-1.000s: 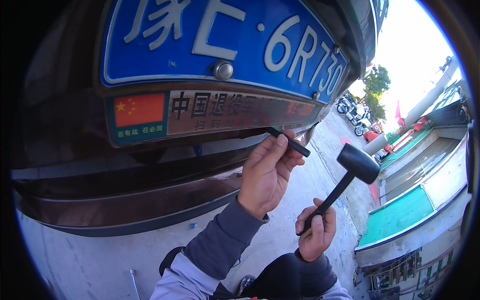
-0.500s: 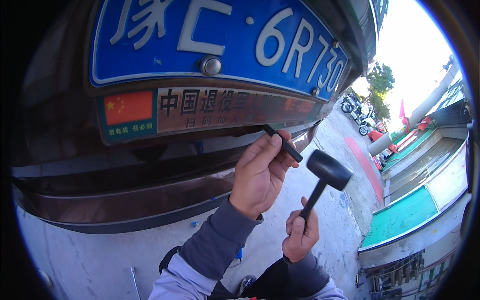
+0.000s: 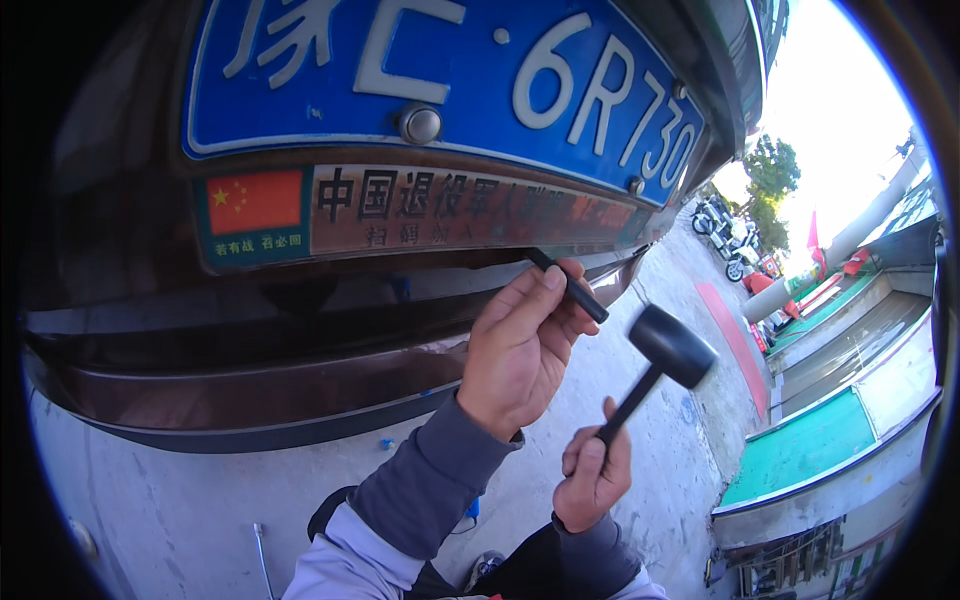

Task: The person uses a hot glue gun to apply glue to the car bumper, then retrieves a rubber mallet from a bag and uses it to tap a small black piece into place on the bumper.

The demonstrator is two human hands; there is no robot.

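Note:
My left hand (image 3: pixel 522 352) is closed round a short black rod (image 3: pixel 584 298), its thumb along the side. The rod slants up to the left, and its upper end is at the lower edge of a long printed strip (image 3: pixel 432 212) on the car's dark rear. In my right hand (image 3: pixel 592 478) is the handle of a black rubber mallet (image 3: pixel 673 346). The mallet's head is raised to the right of the rod's lower end, with a gap between them. Above the strip is a blue licence plate (image 3: pixel 470 75) with bolts along its lower edge.
The car's brown bumper (image 3: pixel 230 398) curves below the strip. On the grey concrete at lower left lies a thin metal bar (image 3: pixel 262 555). Parked motorcycles (image 3: pixel 722 235), a red ground stripe (image 3: pixel 735 345) and a green-and-white building front (image 3: pixel 800 460) are off to the right.
The mallet's head has moved right, farther from the rod's lower end. My right hand has shifted slightly left. My left hand keeps the rod at the strip's edge.

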